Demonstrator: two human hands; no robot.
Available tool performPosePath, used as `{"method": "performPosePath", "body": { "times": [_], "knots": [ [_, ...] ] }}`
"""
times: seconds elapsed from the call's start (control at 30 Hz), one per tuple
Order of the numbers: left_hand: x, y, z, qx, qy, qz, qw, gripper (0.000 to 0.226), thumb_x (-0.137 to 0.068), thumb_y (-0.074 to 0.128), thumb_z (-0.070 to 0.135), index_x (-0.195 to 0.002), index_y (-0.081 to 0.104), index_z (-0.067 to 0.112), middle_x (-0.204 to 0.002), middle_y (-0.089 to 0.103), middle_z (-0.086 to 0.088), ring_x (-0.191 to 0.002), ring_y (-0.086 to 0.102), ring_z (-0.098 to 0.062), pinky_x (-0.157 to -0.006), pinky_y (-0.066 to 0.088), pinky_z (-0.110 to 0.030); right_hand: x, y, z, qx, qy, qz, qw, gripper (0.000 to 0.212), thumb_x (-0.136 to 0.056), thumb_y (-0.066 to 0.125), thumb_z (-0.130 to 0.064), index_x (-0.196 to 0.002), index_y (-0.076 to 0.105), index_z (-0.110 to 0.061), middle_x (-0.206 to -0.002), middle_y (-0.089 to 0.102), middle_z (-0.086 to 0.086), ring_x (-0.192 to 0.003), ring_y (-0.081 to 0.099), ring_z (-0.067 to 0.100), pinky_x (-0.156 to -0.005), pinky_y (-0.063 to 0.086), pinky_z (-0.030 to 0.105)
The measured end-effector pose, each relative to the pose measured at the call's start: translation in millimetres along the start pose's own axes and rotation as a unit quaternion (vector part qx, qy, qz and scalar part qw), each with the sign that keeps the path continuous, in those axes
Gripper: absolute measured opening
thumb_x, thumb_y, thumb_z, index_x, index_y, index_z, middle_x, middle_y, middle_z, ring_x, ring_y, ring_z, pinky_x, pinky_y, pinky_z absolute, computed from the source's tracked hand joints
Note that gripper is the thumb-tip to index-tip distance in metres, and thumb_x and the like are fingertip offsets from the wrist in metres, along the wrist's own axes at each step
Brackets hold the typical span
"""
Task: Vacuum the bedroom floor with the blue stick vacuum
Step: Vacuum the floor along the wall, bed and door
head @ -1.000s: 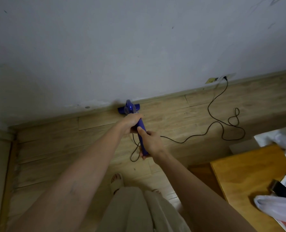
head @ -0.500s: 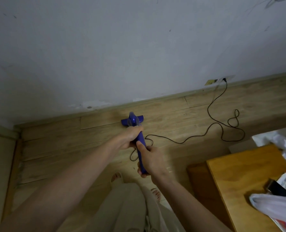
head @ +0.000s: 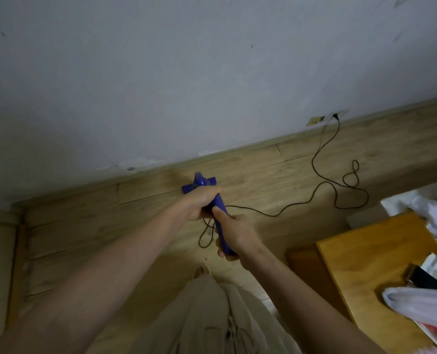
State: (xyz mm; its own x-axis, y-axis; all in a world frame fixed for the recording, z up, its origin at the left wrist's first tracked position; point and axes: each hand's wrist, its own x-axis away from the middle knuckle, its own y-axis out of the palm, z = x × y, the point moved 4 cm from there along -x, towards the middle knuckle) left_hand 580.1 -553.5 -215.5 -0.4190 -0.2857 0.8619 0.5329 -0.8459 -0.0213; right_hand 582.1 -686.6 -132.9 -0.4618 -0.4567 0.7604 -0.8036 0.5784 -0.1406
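1. The room is dim, and the light on my wall (head: 212, 72) is flat and grey.
2. I see no glare; shadows on the floor (head: 263, 175) are weak and soft-edged.
3. The wide lens bends the skirting line and stretches my forearms at the bottom.
4. The bag (head: 416, 305) at the right edge looks smeared and soft.

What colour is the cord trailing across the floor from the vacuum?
Black; the thin power cord shows clearly in the head view against the light wooden floor.

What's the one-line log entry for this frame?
phase: vacuuming near wall | left hand: grips blue stick vacuum | right hand: grips handle | head: on floor | cord: plugged in
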Motion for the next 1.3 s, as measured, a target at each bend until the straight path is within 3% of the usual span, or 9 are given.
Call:
{"method": "performPosePath", "body": {
  "times": [0.27, 0.37, 0.6, 0.7, 0.77, 0.93, 1.3],
  "knots": [
    [-18, -14, 25, -0.006, 0.027, 0.010, 1.000, 0.010, -0.088, 0.046, 0.015, -0.082, 0.048, 0.007, -0.077, 0.054, -0.013, -0.066, 0.057, -0.025, -0.062, 0.053, -0.035, -33, 12, -19, -0.013, 0.004, 0.028, 1.000, 0.048, -0.099, 0.044, -0.047, -0.108, 0.058, -0.002, -0.067, 0.055, 0.006, -0.043, 0.049, 0.013, -0.038, 0.038, 0.017],
    [-25, -19, 29, -0.004, 0.036, 0.011, 0.999, 0.012, -0.090, 0.045, 0.018, -0.091, 0.047, 0.006, -0.084, 0.053, -0.015, -0.068, 0.057, -0.025, -0.058, 0.053, -0.033, -44, 15, -21, 0.000, 0.002, 0.020, 1.000, 0.048, -0.098, 0.045, -0.047, -0.108, 0.057, -0.002, -0.065, 0.055, 0.006, -0.041, 0.049, 0.013, -0.039, 0.039, 0.017],
    [-34, -27, 39, 0.025, 0.047, 0.012, 0.999, 0.017, -0.081, 0.051, 0.017, -0.094, 0.050, 0.006, -0.086, 0.057, -0.017, -0.071, 0.060, -0.027, -0.063, 0.055, -0.034, -55, 11, -35, 0.034, -0.023, 0.024, 0.999, 0.048, -0.098, 0.045, -0.050, -0.106, 0.059, -0.004, -0.063, 0.057, 0.003, -0.043, 0.050, 0.011, -0.045, 0.042, 0.023],
    [-33, -24, 45, 0.055, 0.056, 0.021, 0.997, 0.008, -0.089, 0.051, 0.015, -0.085, 0.049, 0.009, -0.075, 0.055, -0.011, -0.063, 0.056, -0.021, -0.053, 0.050, -0.030, -57, 4, -41, 0.060, -0.027, 0.019, 0.998, 0.047, -0.098, 0.045, -0.050, -0.103, 0.059, -0.006, -0.063, 0.056, 0.002, -0.042, 0.050, 0.010, -0.042, 0.040, 0.019],
    [-31, -20, 55, 0.083, 0.065, 0.025, 0.994, 0.013, -0.091, 0.049, 0.014, -0.078, 0.047, 0.011, -0.071, 0.050, -0.007, -0.060, 0.053, -0.017, -0.051, 0.047, -0.029, -61, -7, -49, 0.059, -0.033, 0.023, 0.997, 0.045, -0.097, 0.047, -0.051, -0.097, 0.059, -0.008, -0.064, 0.057, 0.003, -0.042, 0.050, 0.011, -0.041, 0.039, 0.019],
    [-16, 14, 69, 0.116, 0.065, 0.016, 0.991, 0.017, -0.094, 0.050, 0.016, -0.079, 0.046, 0.009, -0.073, 0.050, -0.008, -0.067, 0.055, -0.019, -0.063, 0.051, -0.032, -53, -44, -49, 0.050, -0.042, 0.034, 0.997, 0.046, -0.096, 0.048, -0.051, -0.101, 0.058, -0.007, -0.067, 0.058, 0.004, -0.045, 0.051, 0.011, -0.044, 0.040, 0.023],
    [18, 130, 23, 0.067, 0.035, -0.013, 0.997, 0.015, -0.094, 0.048, 0.014, -0.079, 0.045, 0.010, -0.071, 0.049, -0.008, -0.063, 0.051, -0.019, -0.058, 0.049, -0.030, 8, -126, 31, -0.006, -0.015, 0.022, 1.000, 0.038, -0.098, 0.047, -0.045, -0.095, 0.058, -0.008, -0.063, 0.056, 0.004, -0.043, 0.050, 0.012, -0.041, 0.041, 0.021]
  ]
}}
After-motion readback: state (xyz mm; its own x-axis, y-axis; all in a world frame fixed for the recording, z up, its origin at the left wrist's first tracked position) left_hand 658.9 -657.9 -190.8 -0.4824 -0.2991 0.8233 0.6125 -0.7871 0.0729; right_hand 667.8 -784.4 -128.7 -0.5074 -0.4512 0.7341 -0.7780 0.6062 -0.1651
